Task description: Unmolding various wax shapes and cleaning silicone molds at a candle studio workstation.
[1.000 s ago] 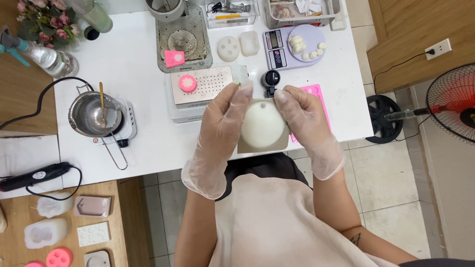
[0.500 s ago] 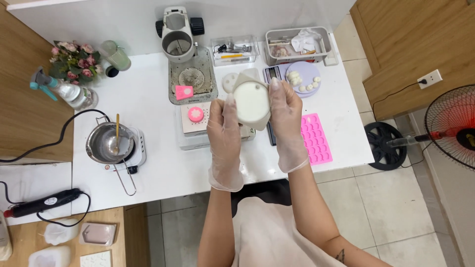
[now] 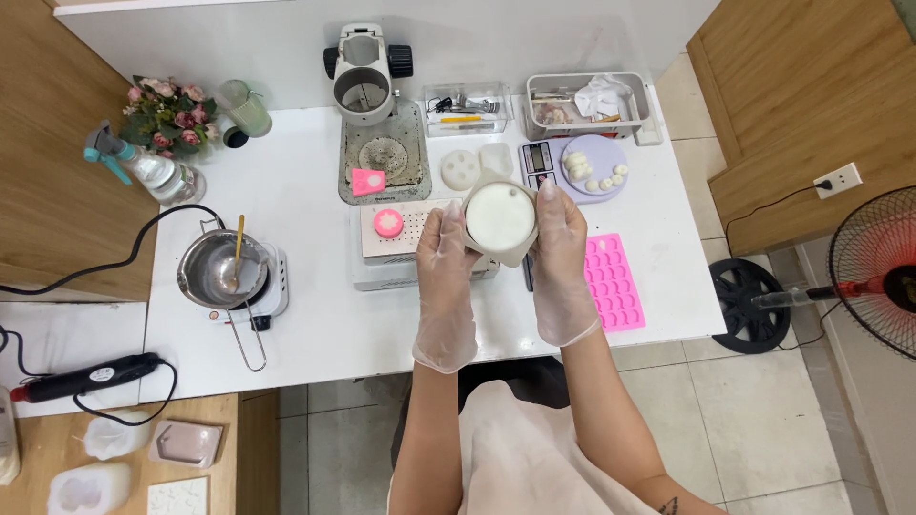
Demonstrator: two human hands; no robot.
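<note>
Your gloved left hand (image 3: pixel 447 256) and right hand (image 3: pixel 561 246) clamp a white-filled mould (image 3: pixel 500 222) from both sides. You hold it level above the counter (image 3: pixel 324 324), so nothing spills.

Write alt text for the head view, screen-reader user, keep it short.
Seen from above, a person's gloved left hand and right hand hold a pale mould filled with white material over a white table. Nearby lie a pink silicone mould, a small pot on a hotplate and a lilac plate of white pieces.
</note>
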